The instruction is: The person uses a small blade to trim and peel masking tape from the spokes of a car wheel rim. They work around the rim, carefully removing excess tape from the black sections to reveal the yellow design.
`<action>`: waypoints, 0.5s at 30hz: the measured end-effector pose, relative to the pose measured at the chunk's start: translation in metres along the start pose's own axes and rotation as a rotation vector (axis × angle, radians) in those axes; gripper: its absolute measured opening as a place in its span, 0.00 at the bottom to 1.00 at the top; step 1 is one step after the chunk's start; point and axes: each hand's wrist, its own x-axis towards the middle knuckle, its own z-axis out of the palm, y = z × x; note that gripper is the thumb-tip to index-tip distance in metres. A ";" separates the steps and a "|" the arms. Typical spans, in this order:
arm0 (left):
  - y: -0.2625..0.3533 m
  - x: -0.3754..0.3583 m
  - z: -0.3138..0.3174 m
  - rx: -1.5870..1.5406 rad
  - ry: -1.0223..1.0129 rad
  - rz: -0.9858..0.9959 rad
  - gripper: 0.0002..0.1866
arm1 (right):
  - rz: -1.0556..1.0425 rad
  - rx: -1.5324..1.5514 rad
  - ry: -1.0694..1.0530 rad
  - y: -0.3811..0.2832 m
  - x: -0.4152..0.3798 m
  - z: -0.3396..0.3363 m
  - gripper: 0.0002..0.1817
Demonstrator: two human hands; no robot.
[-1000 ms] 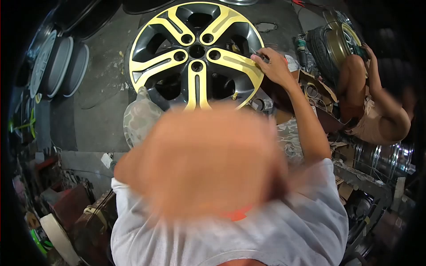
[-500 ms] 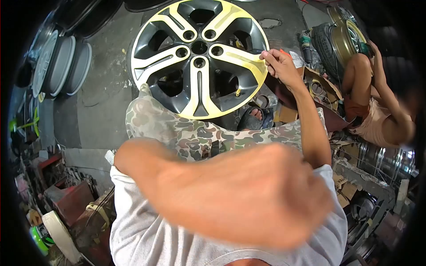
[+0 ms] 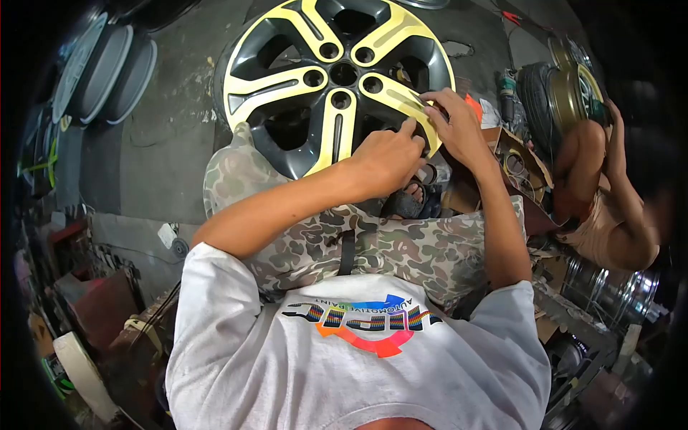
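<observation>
A large wheel rim (image 3: 328,136) with dark spokes and pale yellow faces lies in front of my lap. My left hand (image 3: 390,154) reaches across to its lower right spoke, index finger stretched onto the yellow surface and the other fingers curled. Just to the right, my right hand (image 3: 455,122) rests at the outer end of that spoke, thumb and bent fingers close together on the yellow edge. Whatever small thing either hand may grip is hidden. Camouflage trousers (image 3: 444,240) show beneath my arms.
Another person (image 3: 609,215) sits at the right beside a tire (image 3: 534,100) and a gold rim (image 3: 566,93). Grey rims (image 3: 107,72) stand upper left. An open cardboard box (image 3: 519,161) lies right of my right hand. Red boxes (image 3: 93,308) are lower left.
My left arm, blurred across my chest before, has moved up and forward to the spoke. My right hand remains at the wheel's right edge. The wheel appears slightly further right in view.
</observation>
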 end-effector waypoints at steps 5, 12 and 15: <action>-0.015 0.004 0.009 0.026 0.126 -0.067 0.17 | -0.229 -0.286 -0.066 0.009 0.038 -0.002 0.08; -0.025 0.011 0.017 0.104 0.157 -0.102 0.20 | -0.474 -0.518 -0.248 0.002 0.079 -0.007 0.08; -0.029 0.012 0.018 0.124 0.143 -0.115 0.21 | -0.580 -0.607 -0.256 0.003 0.088 -0.007 0.08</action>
